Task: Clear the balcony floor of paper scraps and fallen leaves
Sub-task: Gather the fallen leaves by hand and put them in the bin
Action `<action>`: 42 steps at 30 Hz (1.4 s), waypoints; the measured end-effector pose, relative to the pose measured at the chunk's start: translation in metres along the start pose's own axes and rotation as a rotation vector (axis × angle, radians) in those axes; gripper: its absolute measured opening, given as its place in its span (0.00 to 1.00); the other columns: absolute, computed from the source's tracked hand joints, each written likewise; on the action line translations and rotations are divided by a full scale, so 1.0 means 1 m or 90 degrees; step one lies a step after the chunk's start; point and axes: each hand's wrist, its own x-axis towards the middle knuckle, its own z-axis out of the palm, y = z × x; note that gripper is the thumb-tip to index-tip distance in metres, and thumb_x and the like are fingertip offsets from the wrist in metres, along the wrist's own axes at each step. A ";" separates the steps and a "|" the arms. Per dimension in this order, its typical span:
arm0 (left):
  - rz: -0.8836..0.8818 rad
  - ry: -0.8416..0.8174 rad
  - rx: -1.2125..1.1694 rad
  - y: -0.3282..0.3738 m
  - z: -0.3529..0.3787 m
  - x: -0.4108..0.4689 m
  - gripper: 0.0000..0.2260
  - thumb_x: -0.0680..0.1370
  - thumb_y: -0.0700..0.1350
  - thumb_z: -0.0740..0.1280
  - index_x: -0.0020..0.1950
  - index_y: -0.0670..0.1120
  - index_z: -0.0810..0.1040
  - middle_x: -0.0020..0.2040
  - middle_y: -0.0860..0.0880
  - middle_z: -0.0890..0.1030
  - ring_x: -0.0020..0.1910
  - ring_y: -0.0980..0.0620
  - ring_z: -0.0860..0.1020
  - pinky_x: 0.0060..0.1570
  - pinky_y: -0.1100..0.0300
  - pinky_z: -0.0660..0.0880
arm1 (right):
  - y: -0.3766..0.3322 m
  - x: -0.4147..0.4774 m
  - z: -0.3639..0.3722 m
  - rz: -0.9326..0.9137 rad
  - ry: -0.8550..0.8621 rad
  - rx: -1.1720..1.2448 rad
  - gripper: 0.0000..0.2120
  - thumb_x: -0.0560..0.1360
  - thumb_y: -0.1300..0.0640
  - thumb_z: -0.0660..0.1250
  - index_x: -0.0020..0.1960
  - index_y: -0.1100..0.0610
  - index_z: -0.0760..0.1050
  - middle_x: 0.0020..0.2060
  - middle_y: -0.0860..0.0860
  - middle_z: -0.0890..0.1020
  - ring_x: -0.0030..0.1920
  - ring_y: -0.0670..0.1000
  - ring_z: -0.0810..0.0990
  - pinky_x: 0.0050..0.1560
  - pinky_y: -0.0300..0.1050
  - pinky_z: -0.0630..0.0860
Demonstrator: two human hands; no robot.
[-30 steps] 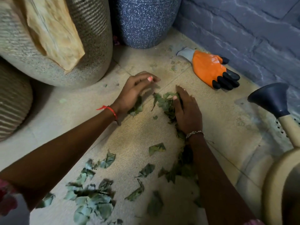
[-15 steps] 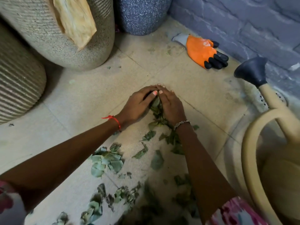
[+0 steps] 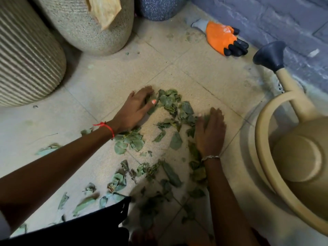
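Fig. | left hand [image 3: 136, 109], right hand [image 3: 210, 132]: grip open, palms flat on the tiles | leaves [image 3: 170, 103]: scattered on balcony floor [image 3: 204, 71], between the hands and nearer | technique: sweep inward with palms low, form one heap before lifting, then gather near strays.

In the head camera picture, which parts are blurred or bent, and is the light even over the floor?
Head view: the right hand is smeared at its fingertips, and the leaves near the bottom edge are soft; the watering can and striped pot bow outward from the wide lens; the floor is brightest mid-frame and dims toward the corners.
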 end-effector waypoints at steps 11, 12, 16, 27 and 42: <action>-0.012 0.029 -0.047 0.009 0.000 -0.024 0.27 0.77 0.55 0.55 0.73 0.44 0.62 0.74 0.46 0.63 0.71 0.52 0.61 0.72 0.50 0.58 | -0.062 -0.009 -0.005 -0.032 -0.097 0.423 0.19 0.80 0.51 0.54 0.65 0.59 0.72 0.68 0.55 0.71 0.67 0.49 0.69 0.62 0.33 0.68; -0.008 0.040 -0.030 0.009 -0.002 -0.030 0.27 0.77 0.55 0.55 0.73 0.44 0.62 0.75 0.46 0.62 0.71 0.54 0.60 0.73 0.49 0.56 | -0.055 -0.012 -0.009 -0.019 -0.066 0.416 0.19 0.80 0.50 0.53 0.64 0.59 0.73 0.66 0.55 0.73 0.66 0.50 0.71 0.61 0.34 0.69; 0.012 0.053 0.068 0.001 -0.004 -0.054 0.31 0.77 0.60 0.51 0.74 0.42 0.62 0.75 0.43 0.62 0.73 0.47 0.60 0.74 0.42 0.50 | -0.015 -0.039 -0.021 0.004 -0.013 0.262 0.35 0.75 0.34 0.48 0.65 0.60 0.71 0.62 0.59 0.75 0.64 0.57 0.73 0.63 0.57 0.71; -0.057 0.148 0.210 -0.003 0.006 -0.092 0.33 0.77 0.63 0.46 0.73 0.42 0.62 0.75 0.44 0.61 0.75 0.48 0.58 0.73 0.47 0.40 | -0.044 -0.091 0.026 -0.051 0.005 0.031 0.33 0.76 0.39 0.50 0.72 0.62 0.61 0.71 0.61 0.64 0.73 0.60 0.60 0.72 0.58 0.57; -0.037 0.162 0.164 0.012 0.032 -0.098 0.30 0.78 0.61 0.50 0.69 0.41 0.66 0.73 0.44 0.64 0.74 0.47 0.59 0.74 0.45 0.51 | 0.025 -0.142 -0.012 0.147 0.114 -0.152 0.35 0.73 0.37 0.49 0.70 0.61 0.64 0.73 0.64 0.58 0.74 0.62 0.53 0.72 0.59 0.47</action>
